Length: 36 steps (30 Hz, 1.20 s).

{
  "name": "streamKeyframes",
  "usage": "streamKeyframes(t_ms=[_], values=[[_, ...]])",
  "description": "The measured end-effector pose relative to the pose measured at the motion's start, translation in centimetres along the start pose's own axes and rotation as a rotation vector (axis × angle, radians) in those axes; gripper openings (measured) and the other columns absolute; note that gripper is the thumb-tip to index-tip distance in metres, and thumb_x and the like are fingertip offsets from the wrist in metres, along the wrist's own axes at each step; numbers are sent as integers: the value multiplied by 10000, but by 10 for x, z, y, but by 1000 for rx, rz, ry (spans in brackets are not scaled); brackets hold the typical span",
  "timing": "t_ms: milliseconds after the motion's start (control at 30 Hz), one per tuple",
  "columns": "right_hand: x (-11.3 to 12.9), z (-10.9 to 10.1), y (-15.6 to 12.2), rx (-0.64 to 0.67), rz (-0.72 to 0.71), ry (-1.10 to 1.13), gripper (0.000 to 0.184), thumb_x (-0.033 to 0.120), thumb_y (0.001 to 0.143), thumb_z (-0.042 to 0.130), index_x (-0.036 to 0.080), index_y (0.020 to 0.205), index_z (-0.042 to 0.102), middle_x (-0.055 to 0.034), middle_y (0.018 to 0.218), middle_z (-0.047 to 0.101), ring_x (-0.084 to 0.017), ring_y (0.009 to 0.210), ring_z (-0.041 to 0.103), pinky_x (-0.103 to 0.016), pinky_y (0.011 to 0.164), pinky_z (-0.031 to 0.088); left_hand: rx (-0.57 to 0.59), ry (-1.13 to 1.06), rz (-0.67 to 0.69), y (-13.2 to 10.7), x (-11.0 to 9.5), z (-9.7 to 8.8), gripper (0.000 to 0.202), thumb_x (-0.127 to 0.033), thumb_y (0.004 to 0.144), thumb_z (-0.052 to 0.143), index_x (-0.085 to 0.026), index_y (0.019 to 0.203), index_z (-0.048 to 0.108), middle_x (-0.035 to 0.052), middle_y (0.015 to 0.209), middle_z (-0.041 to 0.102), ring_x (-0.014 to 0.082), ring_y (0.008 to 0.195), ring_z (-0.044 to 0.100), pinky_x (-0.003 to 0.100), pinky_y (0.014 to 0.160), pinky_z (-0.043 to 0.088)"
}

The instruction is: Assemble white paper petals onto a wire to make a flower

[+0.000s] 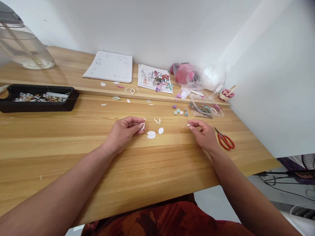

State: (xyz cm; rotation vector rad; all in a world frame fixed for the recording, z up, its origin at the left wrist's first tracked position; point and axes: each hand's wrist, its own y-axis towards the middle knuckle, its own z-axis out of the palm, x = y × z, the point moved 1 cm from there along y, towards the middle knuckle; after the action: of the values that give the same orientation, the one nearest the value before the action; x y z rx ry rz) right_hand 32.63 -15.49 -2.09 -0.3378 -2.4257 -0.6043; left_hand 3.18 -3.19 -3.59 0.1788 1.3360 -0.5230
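Note:
My left hand (123, 133) pinches a small white petal-shaped piece (142, 126) between thumb and fingers. My right hand (204, 133) is closed on a thin thread (182, 127), whose fine end trails out to the left; whether it is thread or wire I cannot tell. Between the hands lie a pair of white leaf-shaped pieces (151, 134), a rounder white petal (160, 130) and narrow white slivers (157, 121). Red-handled pliers or cutters (225, 140) rest just right of my right hand. Beyond it sit several small coloured beads (181, 112).
A black tray (71, 101) with beads stands at left, a large clear bottle (27, 49) behind it. A raised ledge carries paper sheets (108, 67), flower ornaments (161, 78) and plastic bags (188, 73). A clear box (218, 109) holds metal tools. A wall bounds the right.

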Motion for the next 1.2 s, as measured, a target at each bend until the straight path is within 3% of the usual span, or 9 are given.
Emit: streamKeyframes(t_ms=[433, 633, 867, 1067, 1200], values=[[7, 10, 29, 23, -70, -26, 235, 281, 815, 604, 209, 1017, 699, -59, 951, 719, -215, 847, 647, -384, 816, 496, 14, -31, 9, 1, 0, 0, 349, -307, 647, 820, -147, 933, 700, 29, 833, 703, 98, 706, 647, 242, 743, 524], [17, 20, 70, 21, -100, -59, 221, 273, 788, 632, 215, 983, 718, -52, 890, 735, -223, 828, 662, -381, 786, 505, 15, -39, -15, 2, 0, 0, 356, -297, 646, 818, -133, 936, 692, 34, 815, 706, 103, 717, 649, 249, 759, 532], [11, 32, 121, 99, 34, -197, 234, 251, 776, 653, 200, 994, 722, -63, 888, 736, -206, 737, 654, -348, 684, 505, 9, -42, -17, 2, 0, 0, 344, -296, 652, 811, -132, 931, 694, 35, 823, 705, 107, 730, 651, 251, 763, 531], [13, 39, 129, 124, -77, -339, 247, 197, 777, 634, 210, 1001, 737, -77, 892, 741, -247, 770, 662, -413, 732, 510, 11, -65, -20, 3, 0, 1, 339, -301, 648, 813, -134, 917, 693, 36, 825, 703, 111, 743, 648, 257, 766, 532], [10, 45, 140, 133, -225, -379, 251, 146, 766, 599, 225, 952, 747, -62, 933, 746, -271, 878, 649, -447, 813, 490, 5, -70, -21, 3, 0, 1, 338, -302, 639, 820, -140, 910, 698, 42, 845, 706, 120, 760, 651, 270, 778, 534]])
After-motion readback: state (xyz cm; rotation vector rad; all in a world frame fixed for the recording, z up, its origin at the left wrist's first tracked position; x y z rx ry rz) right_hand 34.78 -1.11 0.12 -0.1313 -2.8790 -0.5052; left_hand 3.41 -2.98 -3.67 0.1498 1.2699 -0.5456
